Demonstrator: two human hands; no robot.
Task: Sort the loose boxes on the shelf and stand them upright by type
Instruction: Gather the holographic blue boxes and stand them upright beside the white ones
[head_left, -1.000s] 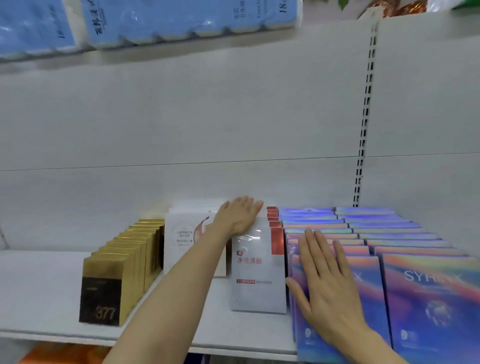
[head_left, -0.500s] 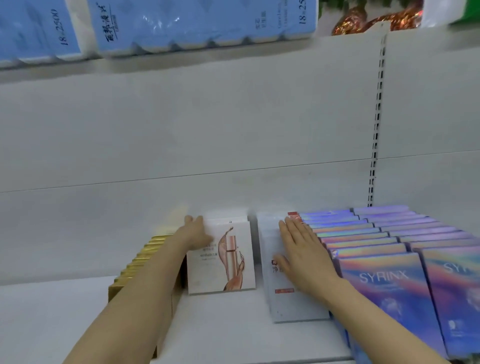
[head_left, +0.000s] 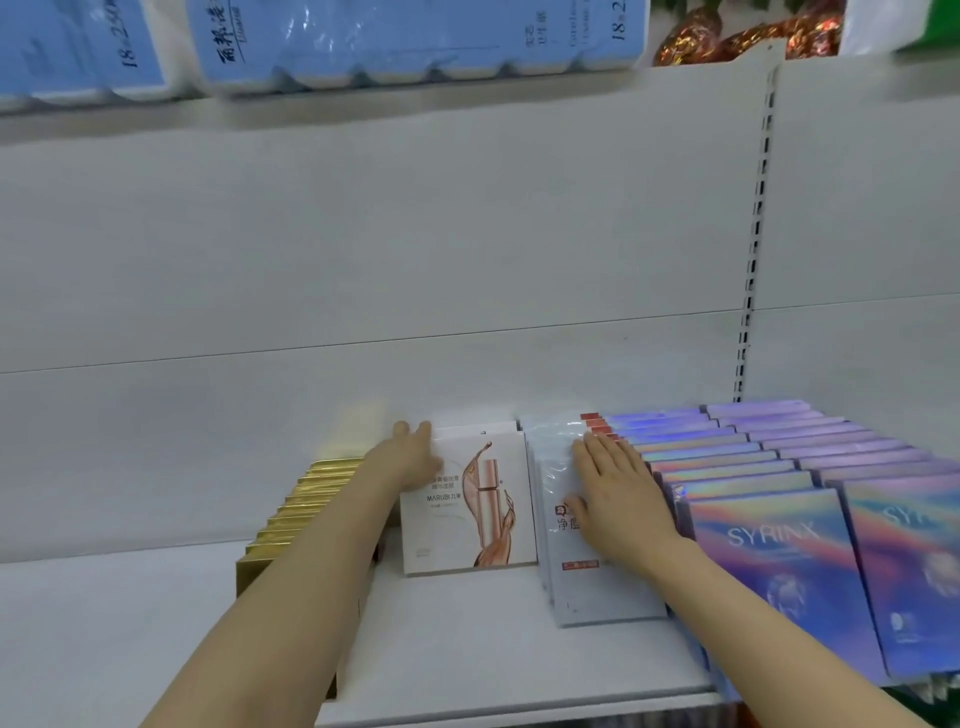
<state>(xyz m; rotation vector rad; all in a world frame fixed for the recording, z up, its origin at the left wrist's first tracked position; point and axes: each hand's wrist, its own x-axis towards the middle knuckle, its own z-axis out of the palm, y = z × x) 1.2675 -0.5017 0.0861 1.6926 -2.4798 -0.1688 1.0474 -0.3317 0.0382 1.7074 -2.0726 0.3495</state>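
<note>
Four kinds of boxes stand in rows on the white shelf (head_left: 467, 649). Gold boxes (head_left: 291, 519) are at the left, partly behind my left forearm. White MARUBI boxes (head_left: 478, 509) with a rose-gold tube picture come after them. My left hand (head_left: 410, 457) rests on the upper left corner of the front MARUBI box, fingers reaching over its top edge. Pale white-and-red boxes (head_left: 561, 587) stand to the right; my right hand (head_left: 613, 488) lies flat on the front one, fingers straight. Two rows of iridescent SYRINX boxes (head_left: 779, 551) fill the right side.
Blue packs of tissue rolls (head_left: 415, 41) sit on the shelf above, with a foil-wrapped item (head_left: 727, 36) to their right. A slotted upright rail (head_left: 756, 234) runs down the back panel. The shelf's left part (head_left: 104, 623) is bare white surface.
My left hand moved from the pale white-and-red row to the MARUBI box's left corner. My right hand shifted from the SYRINX box onto the pale white-and-red box. The camera view rose and shifted left.
</note>
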